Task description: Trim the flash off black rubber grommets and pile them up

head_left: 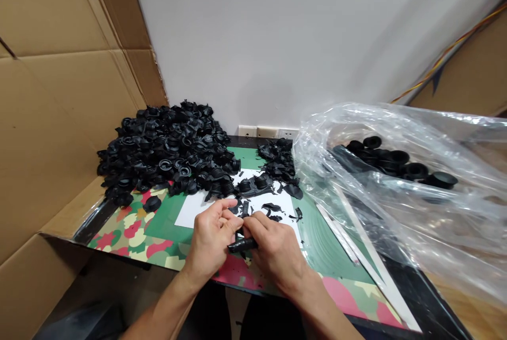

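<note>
- Hands, two, at the centre of the dial, with twelve o'clock toward the wall: the left hand (209, 234) and right hand (275, 242) nearly meet, fingers curled and fingertips pinched together.
- Dark piece (242, 245), one, at that centre, gripped between both hands; the fingers cover most of it, so its full shape cannot be told.
- Pile of black ribbed parts (166, 155), one, between ten and eleven o'clock; its members overlap too much for a count.
- Single black part (151, 204), one, between nine and ten o'clock, just in front of the pile.
- Heap of black scraps (277, 158), one, at one o'clock; several loose bits lie on the white sheet.
- Clear plastic bag (312, 139), one, at two o'clock, with roughly eight black round-mouthed parts (414, 170) showing in it.
- White strips (338, 234), two, at about three o'clock, lying aslant.
- White sheet (188, 214), one, just beyond and under the hands, on a green mat (162, 222).
- Tabletop (130, 234): camouflage pattern in red, green and cream, dark along the borders.
- Room: pale wall (253, 39) at twelve, three socket plates (267, 132) low on it, cardboard (51, 118) at nine to ten, red-and-yellow cord (451, 56) between one and two.
</note>
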Demonstrator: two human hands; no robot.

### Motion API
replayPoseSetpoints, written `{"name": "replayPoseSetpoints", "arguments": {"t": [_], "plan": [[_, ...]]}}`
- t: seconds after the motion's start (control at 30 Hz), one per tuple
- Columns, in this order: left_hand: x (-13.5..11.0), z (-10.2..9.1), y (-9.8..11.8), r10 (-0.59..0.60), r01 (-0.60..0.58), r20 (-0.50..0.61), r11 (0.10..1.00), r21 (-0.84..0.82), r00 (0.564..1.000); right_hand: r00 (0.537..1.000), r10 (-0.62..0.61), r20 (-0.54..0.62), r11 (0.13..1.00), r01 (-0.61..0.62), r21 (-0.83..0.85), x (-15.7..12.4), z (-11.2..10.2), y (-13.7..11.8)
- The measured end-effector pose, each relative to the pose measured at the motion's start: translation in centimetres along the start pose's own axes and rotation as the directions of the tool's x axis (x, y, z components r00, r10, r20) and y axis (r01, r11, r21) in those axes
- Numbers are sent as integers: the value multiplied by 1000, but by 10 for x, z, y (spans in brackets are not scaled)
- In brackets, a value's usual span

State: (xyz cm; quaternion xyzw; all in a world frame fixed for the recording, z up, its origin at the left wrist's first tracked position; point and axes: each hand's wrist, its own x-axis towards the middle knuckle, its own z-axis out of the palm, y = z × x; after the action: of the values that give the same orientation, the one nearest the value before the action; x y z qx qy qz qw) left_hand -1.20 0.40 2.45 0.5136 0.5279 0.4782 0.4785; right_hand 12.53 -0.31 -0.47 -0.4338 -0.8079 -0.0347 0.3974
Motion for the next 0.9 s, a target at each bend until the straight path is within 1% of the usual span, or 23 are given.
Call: {"name": "replayPoseSetpoints", "arguments": {"t": [0.1,0.17,0.23,0.3,0.4,0.5,0.57,0.63,0.8,0.9], "plan": [[1,2,-1,18,-18,9,1000,4,1000,1000,14,-3,1000,-14,-14,3,1,0],[1,3,-2,4,-4,8,1000,-31,1000,997,62,-51,996,-59,62,4,4,-2],[2,5,-3,-26,26,6,996,-82,1000,982,163,-101,970,-140,200,3,8,-3],[3,5,-4,-48,47,0,990,-131,999,945,309,-107,900,-254,354,0,11,-6],[6,4,-7,-73,73,5,975,-209,997,866,497,-55,754,-400,520,-3,13,-9],[7,4,-7,-114,114,16,955,-276,993,802,596,25,619,-479,623,-4,11,-9],[7,4,-5,-124,122,9,948,-294,992,779,623,78,556,-510,657,-4,9,-8],[8,3,-3,-126,119,-5,947,-298,992,787,610,93,548,-504,668,-5,9,-5],[9,1,-2,-102,93,-21,958,-273,995,888,459,23,669,-362,649,-6,10,1],[9,0,-3,-104,95,-20,961,-259,994,918,397,5,718,-314,621,-6,10,1]]}}
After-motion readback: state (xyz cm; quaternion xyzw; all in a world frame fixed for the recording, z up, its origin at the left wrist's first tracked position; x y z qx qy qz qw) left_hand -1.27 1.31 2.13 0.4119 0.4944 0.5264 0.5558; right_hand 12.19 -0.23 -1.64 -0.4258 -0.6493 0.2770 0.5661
